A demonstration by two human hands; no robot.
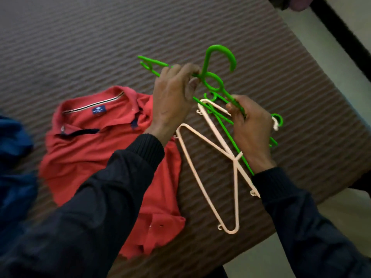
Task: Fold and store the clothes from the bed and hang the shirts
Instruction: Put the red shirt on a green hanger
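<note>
A ribbed brown bed (pixel 100 47) carries a red shirt (pixel 96 161) and cream hangers (pixel 200 177)

Nothing readable anywhere; only a small navy label (pixel 98 110) sewn inside the collar of the red polo shirt (pixel 96 157), bearing a pale emblem and a line of lettering too small and blurred to make out; no print or numbers legible on the hangers.
</note>
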